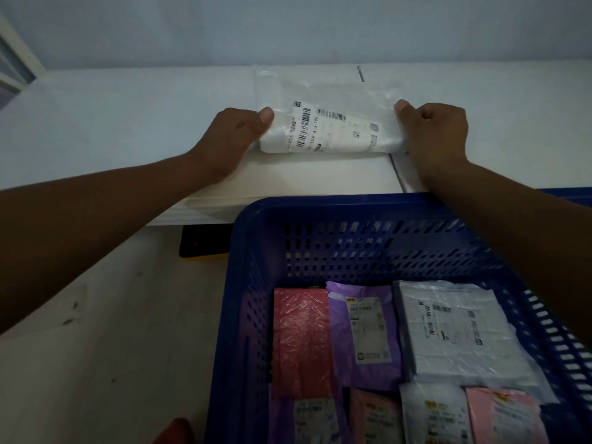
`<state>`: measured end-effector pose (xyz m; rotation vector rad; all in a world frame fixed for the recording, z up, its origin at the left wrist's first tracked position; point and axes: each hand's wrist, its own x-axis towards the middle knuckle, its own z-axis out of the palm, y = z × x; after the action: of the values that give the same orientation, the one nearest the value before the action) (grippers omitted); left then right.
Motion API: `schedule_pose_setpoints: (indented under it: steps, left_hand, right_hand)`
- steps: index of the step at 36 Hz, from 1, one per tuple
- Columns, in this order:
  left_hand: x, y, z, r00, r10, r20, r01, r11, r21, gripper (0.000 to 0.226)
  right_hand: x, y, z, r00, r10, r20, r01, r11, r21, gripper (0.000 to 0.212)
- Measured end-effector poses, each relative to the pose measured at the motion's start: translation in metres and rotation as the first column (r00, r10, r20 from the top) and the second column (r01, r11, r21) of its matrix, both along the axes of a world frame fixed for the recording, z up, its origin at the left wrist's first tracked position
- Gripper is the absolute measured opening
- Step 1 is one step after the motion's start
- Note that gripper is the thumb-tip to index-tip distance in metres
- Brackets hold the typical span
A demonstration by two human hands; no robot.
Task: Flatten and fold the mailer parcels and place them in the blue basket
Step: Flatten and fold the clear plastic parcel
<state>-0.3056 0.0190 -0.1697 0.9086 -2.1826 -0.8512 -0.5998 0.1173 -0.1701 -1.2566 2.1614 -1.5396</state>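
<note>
A white plastic mailer (330,123) with a barcode label lies on the white table (128,123), its near part rolled or folded over towards the far part. My left hand (234,136) grips the folded mailer's left end, thumb on top. At the right end, my right hand (432,129) holds it the same way, fingers curled. The blue basket (256,283) stands below the table's front edge and holds several folded parcels in red, purple, white and pink.
A wall rises behind the table. A seam (397,168) divides the table top on the right. A dark box with a yellow edge (205,245) sits under the table, left of the basket. Pale floor (112,347) spreads at the lower left.
</note>
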Motion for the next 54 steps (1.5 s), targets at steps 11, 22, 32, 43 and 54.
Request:
schedule_pose_setpoints:
  steps: [11,22,32,43,54]
  left_hand:
    - [-0.004,0.004,-0.007,0.993,0.058,0.102,-0.026,0.958,-0.285,0.07]
    - [-0.003,-0.004,-0.003,0.986,0.154,-0.063,-0.162,0.978,-0.134,0.059]
    - [-0.001,-0.002,-0.005,0.975,0.166,-0.151,-0.173,0.984,-0.039,0.068]
    - [-0.001,-0.006,-0.005,0.959,0.249,-0.136,-0.255,0.966,-0.031,0.078]
    - [-0.001,-0.004,-0.003,0.969,0.225,-0.104,-0.234,0.969,-0.085,0.071]
  right_hand:
    - [-0.002,-0.006,0.001,0.978,-0.175,0.112,0.178,0.984,-0.018,0.052]
    - [0.006,-0.003,0.009,0.932,0.046,0.36,-0.05,0.999,0.001,0.034]
    - [0.001,-0.003,0.0,0.99,0.046,0.133,-0.044,0.999,-0.018,0.023]
    - [0.001,-0.002,-0.001,0.991,0.051,0.126,-0.053,0.999,0.012,0.028]
    - [0.001,-0.004,-0.003,0.998,0.059,0.026,-0.06,0.997,0.047,0.019]
